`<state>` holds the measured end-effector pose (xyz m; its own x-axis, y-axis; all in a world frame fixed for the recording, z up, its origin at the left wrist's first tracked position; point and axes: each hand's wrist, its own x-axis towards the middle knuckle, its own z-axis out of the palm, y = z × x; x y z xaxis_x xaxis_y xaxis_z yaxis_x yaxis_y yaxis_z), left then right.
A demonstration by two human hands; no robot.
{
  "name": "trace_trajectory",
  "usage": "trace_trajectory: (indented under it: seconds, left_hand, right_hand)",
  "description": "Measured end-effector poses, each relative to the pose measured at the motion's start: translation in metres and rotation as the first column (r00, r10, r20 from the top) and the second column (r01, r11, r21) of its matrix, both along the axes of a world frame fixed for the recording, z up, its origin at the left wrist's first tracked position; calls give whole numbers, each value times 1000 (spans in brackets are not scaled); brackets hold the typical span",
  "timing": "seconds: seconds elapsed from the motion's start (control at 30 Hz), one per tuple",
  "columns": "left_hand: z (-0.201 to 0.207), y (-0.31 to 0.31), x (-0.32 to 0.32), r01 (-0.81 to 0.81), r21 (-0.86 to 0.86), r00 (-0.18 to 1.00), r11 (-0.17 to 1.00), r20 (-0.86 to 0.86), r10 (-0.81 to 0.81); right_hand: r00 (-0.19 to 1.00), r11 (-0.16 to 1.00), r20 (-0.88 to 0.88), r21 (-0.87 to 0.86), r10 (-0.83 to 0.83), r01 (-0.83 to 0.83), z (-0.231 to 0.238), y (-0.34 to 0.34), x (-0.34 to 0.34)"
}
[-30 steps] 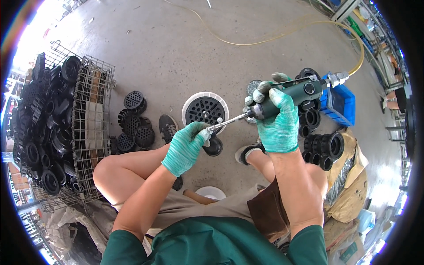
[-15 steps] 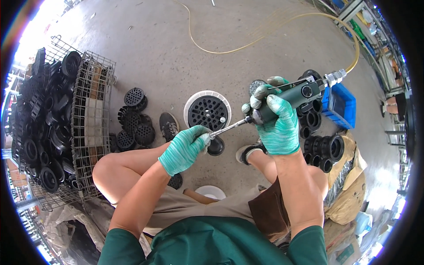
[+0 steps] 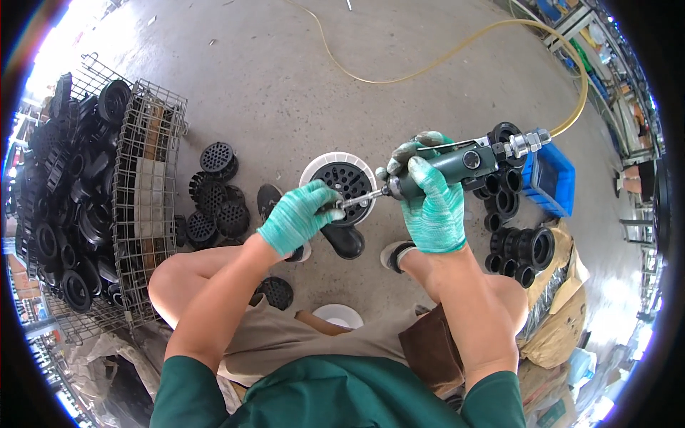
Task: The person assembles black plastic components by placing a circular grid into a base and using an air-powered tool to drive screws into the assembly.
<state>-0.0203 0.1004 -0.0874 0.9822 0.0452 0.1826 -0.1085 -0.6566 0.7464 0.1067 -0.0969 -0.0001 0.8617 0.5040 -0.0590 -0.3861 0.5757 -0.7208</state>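
Wrapped in a green and white glove, my right hand [image 3: 432,200] grips a dark green air tool [image 3: 449,165] with a metal lever along its top. My left hand [image 3: 299,215], gloved alike, is closed around the tip of the tool's slim metal shaft [image 3: 364,198]; whether a small part is pinched there is hidden. Below the shaft, a black perforated round grate [image 3: 344,175] sits in a white ring-shaped holder [image 3: 309,170]. A black rounded piece [image 3: 346,242] juts from the holder toward me, partly covered by my left hand.
A wire cage [image 3: 146,192] heaped with black plastic parts stands at left, with several round grates [image 3: 217,158] beside it. At right are black ring fittings [image 3: 531,246], a blue crate [image 3: 549,182] and brown paper sacks [image 3: 560,314]. A yellow air hose [image 3: 457,53] trails over the floor.
Both hands have shifted slightly left with the air tool, and its shaft now lies over the grate's near edge. More of the black rounded piece shows.
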Motion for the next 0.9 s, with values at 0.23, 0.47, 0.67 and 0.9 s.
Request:
trace_trajectory:
  seconds: [0.23, 0.47, 0.67, 0.9]
  left_hand:
    - [-18, 28, 54, -97, 300, 987, 949, 152, 53]
    - [-41, 23, 59, -189, 358, 976, 914, 174, 134]
    - [-55, 19, 54, -208, 234, 971, 950, 168, 171]
    - [-62, 13, 52, -287, 71, 950, 955, 147, 275]
  right_hand:
    - [988, 999, 145, -34, 43, -39, -23, 31, 27]
    - [966, 975, 239, -216, 95, -42, -41, 43, 27]
    - [963, 977, 256, -211, 87, -32, -43, 48, 28]
    - [947, 963, 306, -268, 94, -9, -41, 53, 27]
